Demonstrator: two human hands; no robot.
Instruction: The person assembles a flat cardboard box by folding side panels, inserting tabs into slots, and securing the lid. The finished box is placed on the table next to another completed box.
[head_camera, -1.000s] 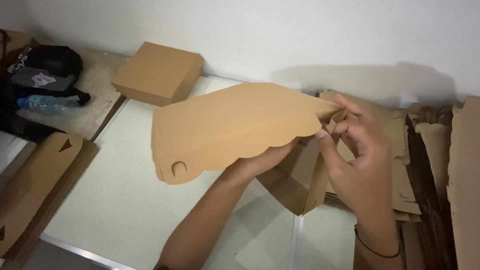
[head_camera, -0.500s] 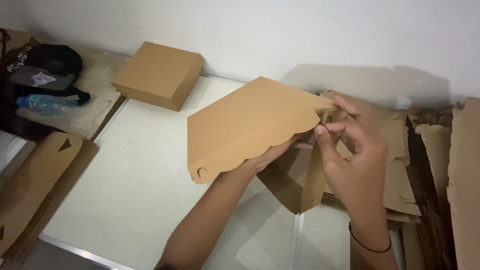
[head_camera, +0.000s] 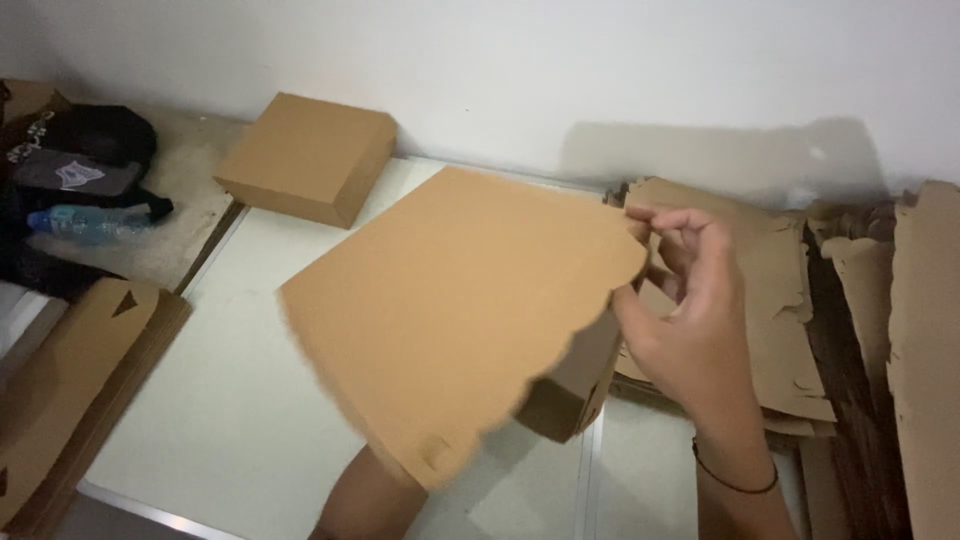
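The person is holding a brown cardboard box blank (head_camera: 460, 310) up over the pale tabletop (head_camera: 200, 400), about the middle of the scene, with its broad flat panel tipped toward the camera and its scalloped edge running down the right side. The right hand (head_camera: 690, 320) is working at the blank's far right corner, thumb and forefinger pinching the cardboard edge there while the other fingers are curling loosely behind; a dark band is sitting on that wrist. The left forearm (head_camera: 370, 500) is coming up from the near edge and going under the panel, so the left hand itself is hidden and I cannot tell how its fingers are set. Beneath the panel a side wall of the box (head_camera: 570, 385) is already standing folded, so by my reckoning the box is partly formed, with the lid panel not yet closed down and its small tab slot near the bottom edge unused. A finished closed box (head_camera: 310, 155) is sitting at the far left by the white wall, a ragged stack of flat cardboard sheets (head_camera: 780, 300) is lying to the right, more flat blanks (head_camera: 70, 370) are lying at the near left, and a dark bag (head_camera: 90, 150) with a water bottle (head_camera: 85, 220) is sitting at the far left.
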